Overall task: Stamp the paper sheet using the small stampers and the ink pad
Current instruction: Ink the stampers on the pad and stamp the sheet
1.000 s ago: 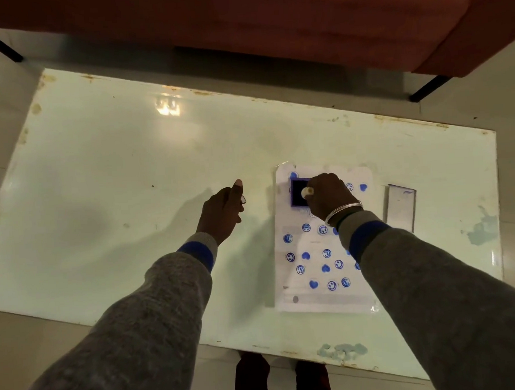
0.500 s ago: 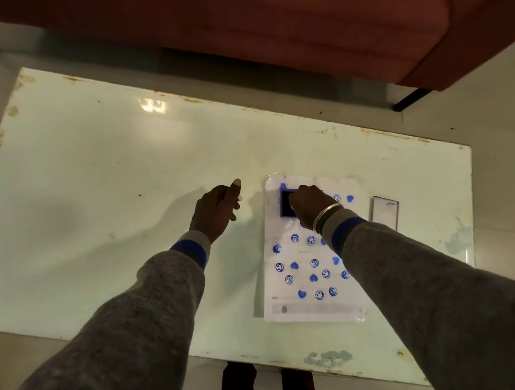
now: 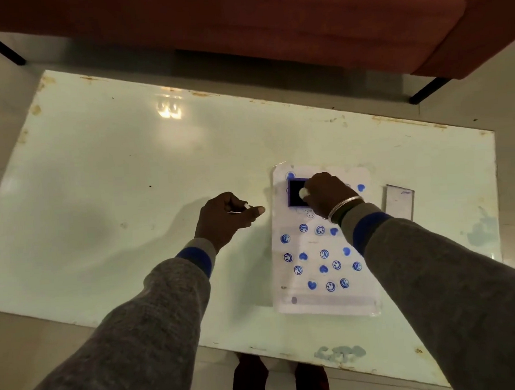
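Right hand [image 3: 325, 196] pinches stamper [image 3: 303, 193] on pad [image 3: 296, 192], left hand [image 3: 226, 219] grips another clear of paper [image 3: 322, 242]: press flat, lift straight, target a blank gap.

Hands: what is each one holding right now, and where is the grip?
The right hand pinches a small white stamper over the ink pad. The left hand grips a small white object, mostly hidden by its fingers.

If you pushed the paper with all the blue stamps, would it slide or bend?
The paper sheet would probably slide easily, since the table looks glossy. It lies thin and flat, so lifted by one edge it would likely flop. The ink pad resting on it may hold that end.
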